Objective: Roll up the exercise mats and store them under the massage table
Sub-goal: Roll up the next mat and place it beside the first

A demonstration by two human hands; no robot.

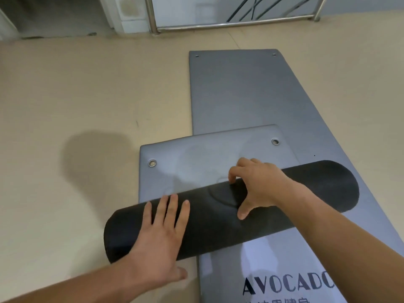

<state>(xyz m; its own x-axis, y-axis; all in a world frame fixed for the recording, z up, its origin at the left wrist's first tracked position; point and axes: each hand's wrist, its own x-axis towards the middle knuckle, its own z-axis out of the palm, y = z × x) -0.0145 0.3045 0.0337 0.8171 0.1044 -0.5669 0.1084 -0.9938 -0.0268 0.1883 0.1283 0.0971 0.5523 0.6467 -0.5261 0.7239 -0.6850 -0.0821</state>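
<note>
While the left hand (pixel 161 232) presses flat-fingered on the rolled mat (pixel 218 217), the right hand (pixel 260 186) curls its fingers over it. A second mat (pixel 240 90) lies beneath.

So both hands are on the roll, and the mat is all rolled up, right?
No. The left hand and right hand are on the roll, but the mat is only partly rolled; the head view shows a flat end beyond it.

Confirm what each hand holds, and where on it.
The right hand grips the mat roll near its middle, fingers over the far side, thumb on the near side. The left hand only presses flat on the roll's left part.
</note>
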